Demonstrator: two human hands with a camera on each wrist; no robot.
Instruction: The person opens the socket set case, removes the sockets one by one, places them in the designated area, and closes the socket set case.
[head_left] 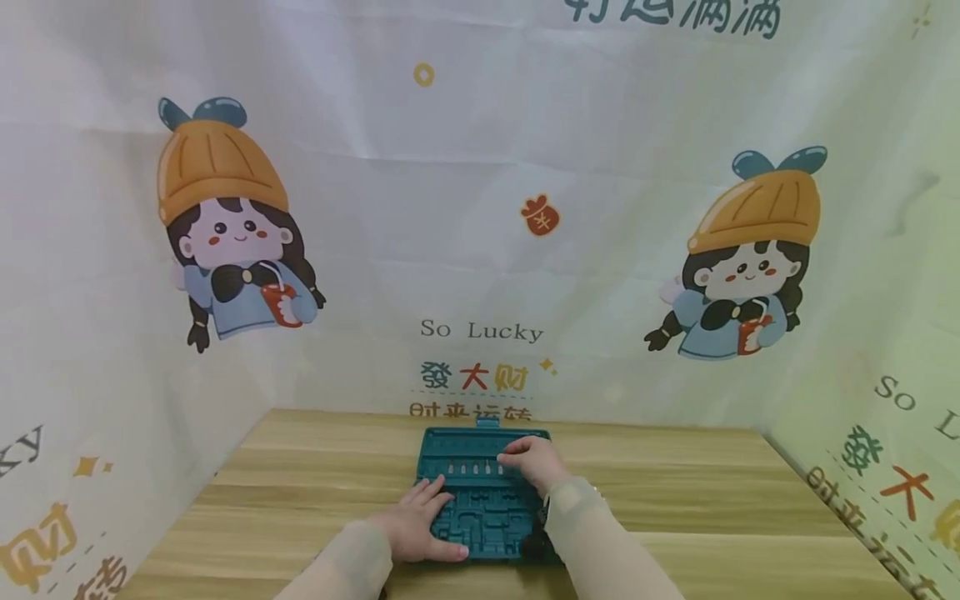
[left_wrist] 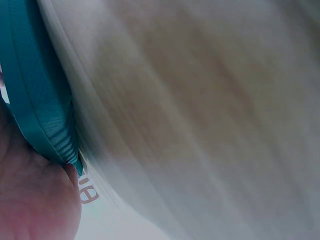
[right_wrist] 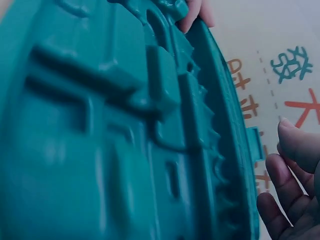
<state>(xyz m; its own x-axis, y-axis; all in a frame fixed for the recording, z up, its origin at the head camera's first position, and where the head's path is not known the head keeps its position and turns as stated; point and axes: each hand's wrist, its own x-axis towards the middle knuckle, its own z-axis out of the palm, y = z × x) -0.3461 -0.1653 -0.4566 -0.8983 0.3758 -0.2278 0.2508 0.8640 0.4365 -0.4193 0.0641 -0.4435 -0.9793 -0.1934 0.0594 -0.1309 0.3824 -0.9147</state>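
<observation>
A teal moulded tool case (head_left: 483, 508) lies open and flat on the wooden table (head_left: 675, 492), with a latch tab on its far edge. A row of small pale bits (head_left: 468, 469) stands in its far half. My left hand (head_left: 431, 500) rests flat on the case's near-left part, fingers spread. My right hand (head_left: 517, 457) lies over the far-right end of the bit row, its fingers (right_wrist: 287, 185) relaxed and holding nothing. The right wrist view shows the case's ribbed interior (right_wrist: 125, 130) up close. The left wrist view shows the case's teal rim (left_wrist: 40, 100) beside my palm (left_wrist: 30, 200).
A printed cloth backdrop (head_left: 480, 250) with cartoon figures and lettering walls the table in at the back and on both sides. Bare wood shows left (head_left: 285, 492) and right of the case. The left wrist view is blurred.
</observation>
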